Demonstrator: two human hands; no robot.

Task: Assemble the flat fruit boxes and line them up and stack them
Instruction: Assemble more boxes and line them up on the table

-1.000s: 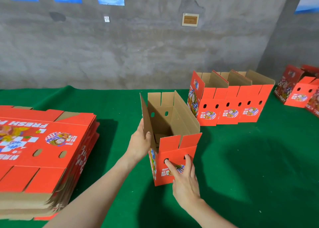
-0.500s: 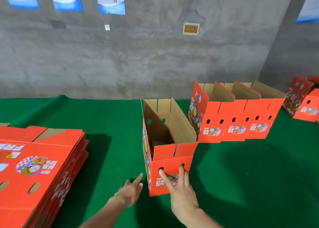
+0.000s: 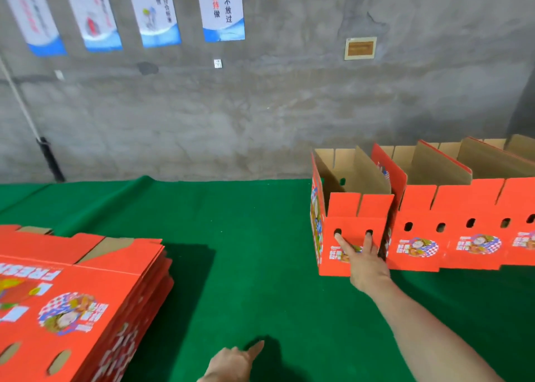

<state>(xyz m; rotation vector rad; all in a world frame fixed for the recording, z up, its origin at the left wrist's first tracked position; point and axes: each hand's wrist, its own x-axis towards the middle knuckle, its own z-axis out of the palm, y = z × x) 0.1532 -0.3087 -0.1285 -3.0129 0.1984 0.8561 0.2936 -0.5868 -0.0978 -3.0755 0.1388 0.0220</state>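
right hand (image 3: 366, 266) is pressing two straight fingers (image 3: 343, 243) at the front holes of the assembled box (image 3: 347, 208). left hand (image 3: 231, 364) is hovering loose and empty over the green cloth (image 3: 246, 237). box is standing just beside the finished row (image 3: 463, 208), flat stack (image 3: 72, 295) lying well apart at left.

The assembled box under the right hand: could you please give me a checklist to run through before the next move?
1. Assembled box stands upright on the green cloth: ok.
2. Box closed up against the row of assembled boxes: cannot tell; a narrow dark gap shows between them.
3. Right hand steadies the box, straight fingers on its front face: ok.
4. Left hand free for the next blank: ok, it holds nothing.
5. Flat stack ready at the left: ok.
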